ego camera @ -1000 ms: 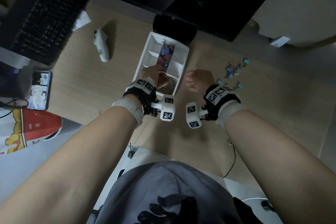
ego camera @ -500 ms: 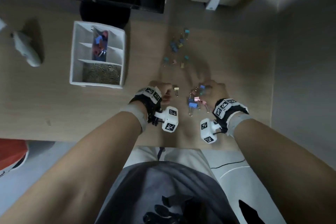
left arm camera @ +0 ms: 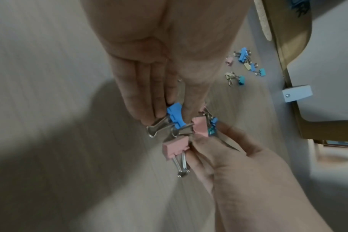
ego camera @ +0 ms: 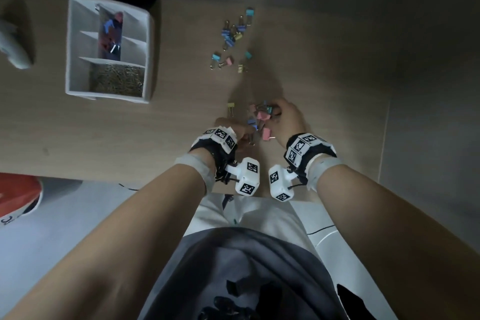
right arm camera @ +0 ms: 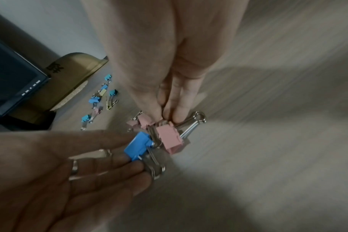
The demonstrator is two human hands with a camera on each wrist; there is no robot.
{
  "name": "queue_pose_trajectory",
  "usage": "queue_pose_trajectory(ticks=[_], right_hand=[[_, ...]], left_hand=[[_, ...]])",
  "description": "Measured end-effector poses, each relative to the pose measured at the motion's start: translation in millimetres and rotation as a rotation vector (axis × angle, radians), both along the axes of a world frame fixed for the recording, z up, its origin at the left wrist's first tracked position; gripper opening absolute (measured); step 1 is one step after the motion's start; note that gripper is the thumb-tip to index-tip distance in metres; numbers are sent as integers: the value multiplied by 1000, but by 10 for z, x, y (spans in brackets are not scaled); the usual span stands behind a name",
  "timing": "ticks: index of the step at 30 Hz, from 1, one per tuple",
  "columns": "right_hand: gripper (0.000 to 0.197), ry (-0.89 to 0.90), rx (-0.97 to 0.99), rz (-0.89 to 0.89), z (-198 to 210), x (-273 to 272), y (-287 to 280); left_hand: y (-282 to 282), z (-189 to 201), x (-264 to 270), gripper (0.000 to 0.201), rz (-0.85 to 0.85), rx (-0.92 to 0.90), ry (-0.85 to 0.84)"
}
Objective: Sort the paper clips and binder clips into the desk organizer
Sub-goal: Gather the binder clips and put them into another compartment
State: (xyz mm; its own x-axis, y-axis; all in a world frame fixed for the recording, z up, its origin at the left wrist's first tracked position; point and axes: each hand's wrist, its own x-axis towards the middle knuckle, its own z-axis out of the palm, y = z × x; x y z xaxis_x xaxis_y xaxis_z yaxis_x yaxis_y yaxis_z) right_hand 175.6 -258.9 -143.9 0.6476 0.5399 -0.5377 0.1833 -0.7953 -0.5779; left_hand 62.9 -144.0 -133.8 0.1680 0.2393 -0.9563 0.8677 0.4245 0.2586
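Nearest the body, the left hand is seen with its grip clamped on a blue clip, thumb and fingers pinching it just above the tabletop. Just beside it, the right hand has its grip closed on the wire handle of a pink clip, with more pink clips bunched at its fingertips; the two hands' clips are touching in one cluster. Compared with half a second ago, the cluster has been gathered tighter between the hands, and the left hand, then apart from it, has been brought in against it. A yellow clip is left lying alone just beyond the left hand. Farther off, loose clips remain scattered on the tabletop as before. To the far left stands the organizer, unchanged: paper clips fill its near compartment and binder clips lie in the middle channel behind.
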Motion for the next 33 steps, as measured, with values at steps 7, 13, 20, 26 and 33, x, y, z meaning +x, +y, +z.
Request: queue_pose_trajectory(ticks=[7,13,20,26,33], right_hand=[[76,257,87,1,90,-30,-134],[90,-26,-181,475,175,56,-276],[62,-211,-177,551,252,-79,0],[48,-290,-228,553,242,-121,144],[26,-241,-206,538,175,-124,193]], left_hand=[[-199,293,242,15,-31,180,-104],[-159,293,229,40,72,203,-28],[51,255,-83,55,226,158,-37],[297,463,-205,25,351,105,-56],[474,461,-323,27,376,157,-78]])
